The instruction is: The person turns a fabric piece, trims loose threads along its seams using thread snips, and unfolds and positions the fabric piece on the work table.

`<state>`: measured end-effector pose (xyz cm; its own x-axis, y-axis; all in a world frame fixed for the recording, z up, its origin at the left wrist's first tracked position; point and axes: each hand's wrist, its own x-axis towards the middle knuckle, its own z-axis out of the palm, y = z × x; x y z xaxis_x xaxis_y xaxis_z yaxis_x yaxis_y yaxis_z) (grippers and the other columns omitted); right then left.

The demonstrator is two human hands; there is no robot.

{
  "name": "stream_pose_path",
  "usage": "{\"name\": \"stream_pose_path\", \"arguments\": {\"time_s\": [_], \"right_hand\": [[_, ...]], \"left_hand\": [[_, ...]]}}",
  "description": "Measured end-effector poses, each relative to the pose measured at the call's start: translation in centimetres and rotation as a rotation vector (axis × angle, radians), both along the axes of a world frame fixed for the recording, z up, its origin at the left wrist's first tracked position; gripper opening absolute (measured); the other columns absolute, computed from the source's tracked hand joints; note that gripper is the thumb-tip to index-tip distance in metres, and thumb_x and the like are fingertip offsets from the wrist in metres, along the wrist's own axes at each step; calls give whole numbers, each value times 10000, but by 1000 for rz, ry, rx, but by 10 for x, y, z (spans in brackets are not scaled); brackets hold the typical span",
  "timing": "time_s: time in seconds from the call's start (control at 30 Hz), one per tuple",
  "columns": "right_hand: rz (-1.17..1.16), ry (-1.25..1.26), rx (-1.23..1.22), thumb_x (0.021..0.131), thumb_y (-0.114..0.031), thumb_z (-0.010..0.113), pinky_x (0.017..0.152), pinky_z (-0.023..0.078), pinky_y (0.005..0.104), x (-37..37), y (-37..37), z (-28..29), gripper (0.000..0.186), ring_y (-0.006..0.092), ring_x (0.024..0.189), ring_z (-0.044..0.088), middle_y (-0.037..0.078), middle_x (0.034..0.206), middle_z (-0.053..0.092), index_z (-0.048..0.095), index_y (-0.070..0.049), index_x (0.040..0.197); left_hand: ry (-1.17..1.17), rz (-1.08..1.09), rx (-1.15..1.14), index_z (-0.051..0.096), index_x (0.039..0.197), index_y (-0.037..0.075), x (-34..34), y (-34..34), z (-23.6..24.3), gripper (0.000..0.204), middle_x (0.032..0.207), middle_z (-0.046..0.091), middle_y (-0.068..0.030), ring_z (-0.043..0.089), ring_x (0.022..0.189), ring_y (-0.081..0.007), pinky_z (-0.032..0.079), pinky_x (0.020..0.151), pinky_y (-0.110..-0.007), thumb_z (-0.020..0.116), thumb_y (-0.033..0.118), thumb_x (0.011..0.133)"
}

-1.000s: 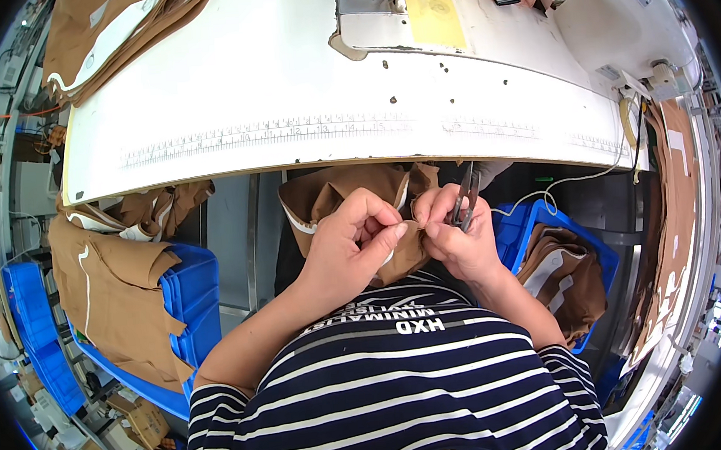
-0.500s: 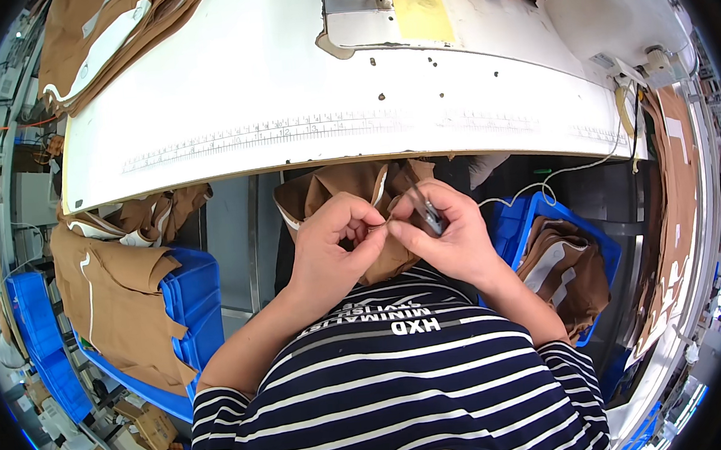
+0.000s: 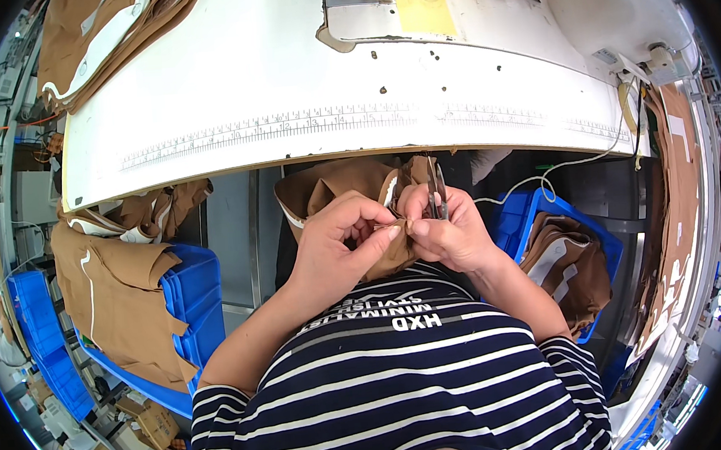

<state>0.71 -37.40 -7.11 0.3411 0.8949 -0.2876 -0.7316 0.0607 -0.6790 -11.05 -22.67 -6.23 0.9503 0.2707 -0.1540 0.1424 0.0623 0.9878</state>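
Note:
In my lap, just below the table's front edge, lies a piece of brown fabric [image 3: 332,183] with white edging. My left hand [image 3: 341,247] is closed, with thumb and forefinger pinching the fabric's edge. Right beside it, my right hand [image 3: 457,233] pinches the same edge with thumb and forefinger. Small metal thread snips [image 3: 436,188] are tucked in the right hand's fingers, blades pointing away from me. The fingertips of the two hands nearly meet, and they hide the exact spot they grip.
The white sewing table [image 3: 225,84] spans the front, with a sewing machine [image 3: 613,15] at right. Brown fabric pieces [image 3: 105,42] are stacked at its far left. Blue bins [image 3: 194,295] with brown pieces stand on both sides. A white cable [image 3: 569,164] hangs at right.
My right hand has turned, so the snips now stand more upright. Both hands have moved slightly, and more fabric shows bunched between the fingertips.

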Motion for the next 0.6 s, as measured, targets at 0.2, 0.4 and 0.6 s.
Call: {"name": "stream_pose_path", "arguments": {"time_s": [0.2,0.4,0.6], "right_hand": [[-77,-379,-216,819,-44,613,431,286,175,0,5,1,43,5,471,365,-68,630,484,578,-23,834],[73,138,112,801,-23,622,378,242,199,3,-3,-5,70,31,412,330,-27,557,461,567,11,828],[162,232,242,793,-12,617,360,194,202,7,-7,-19,97,33,380,286,-26,526,409,526,5,824]], "left_hand": [[23,50,149,611,865,-10,2,-3,7,86,850,533,-19,506,731,-41,410,620,-173,618,-58,793],[-82,19,86,621,817,7,4,-2,2,34,778,534,2,467,609,-41,375,535,-186,648,15,798],[39,-71,-440,603,837,-11,4,-4,3,49,807,558,14,502,687,-29,396,571,-176,616,35,849]]}}
